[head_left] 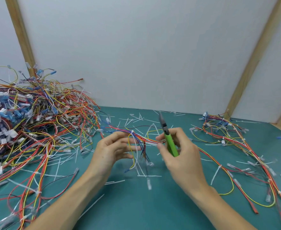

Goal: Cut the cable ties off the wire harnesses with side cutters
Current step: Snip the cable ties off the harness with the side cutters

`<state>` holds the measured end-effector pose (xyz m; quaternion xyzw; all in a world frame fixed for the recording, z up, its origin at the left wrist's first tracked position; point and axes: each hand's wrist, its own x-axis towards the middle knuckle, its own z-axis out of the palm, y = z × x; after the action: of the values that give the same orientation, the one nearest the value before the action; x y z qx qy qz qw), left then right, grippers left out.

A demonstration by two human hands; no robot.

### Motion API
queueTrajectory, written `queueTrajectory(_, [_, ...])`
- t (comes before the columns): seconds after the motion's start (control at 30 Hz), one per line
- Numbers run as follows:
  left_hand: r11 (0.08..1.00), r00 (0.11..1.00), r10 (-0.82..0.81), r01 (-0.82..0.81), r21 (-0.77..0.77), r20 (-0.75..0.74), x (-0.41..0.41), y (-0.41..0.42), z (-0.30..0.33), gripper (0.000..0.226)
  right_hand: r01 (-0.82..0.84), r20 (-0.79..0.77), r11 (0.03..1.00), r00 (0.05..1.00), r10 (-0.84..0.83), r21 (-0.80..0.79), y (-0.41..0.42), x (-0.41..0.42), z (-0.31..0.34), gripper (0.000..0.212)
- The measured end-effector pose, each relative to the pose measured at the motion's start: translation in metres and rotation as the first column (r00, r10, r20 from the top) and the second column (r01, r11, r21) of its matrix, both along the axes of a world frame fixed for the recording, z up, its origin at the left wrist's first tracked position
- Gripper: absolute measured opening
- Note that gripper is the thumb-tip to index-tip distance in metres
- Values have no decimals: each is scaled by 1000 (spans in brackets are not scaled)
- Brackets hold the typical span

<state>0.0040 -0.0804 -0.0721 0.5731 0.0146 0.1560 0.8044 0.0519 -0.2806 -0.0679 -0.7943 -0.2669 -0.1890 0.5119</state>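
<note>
Where one white cable tie (132,132) cinches it, multicoloured wire harness (146,140).

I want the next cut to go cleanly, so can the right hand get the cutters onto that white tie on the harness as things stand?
Probably yes. The right hand holds the side cutters tips up, just right of the white cable tie, with nothing between them.

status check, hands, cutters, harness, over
Right hand grips green side cutters, tips up, off the wires. Left hand open behind harness; white cable tie uncut. Nothing blocking.
</note>
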Motion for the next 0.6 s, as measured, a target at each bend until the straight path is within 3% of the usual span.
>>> queueTrajectory(0.2, [993, 998, 56, -56, 102, 6, -1, 3, 0, 3, -35, -168, 993, 984, 55, 117, -5, 10, 4, 12])
queueTrajectory(0.33, [936, 988, 149, -155, 317, 40, 2, -1, -6, 18, -128, -317, 987, 936, 153, 100, -2, 9, 2, 15])
queueTrajectory(0.47, [834, 971, 219, -237, 497, 96, 1, 2, -7, 26, -183, -462, 967, 852, 247, 179, 1, 7, 2, 19])
queueTrajectory(0.6, [768, 973, 213, -223, 601, 89, -1, 5, -7, 27, -174, -536, 963, 803, 261, 207, 8, 2, -2, 20])
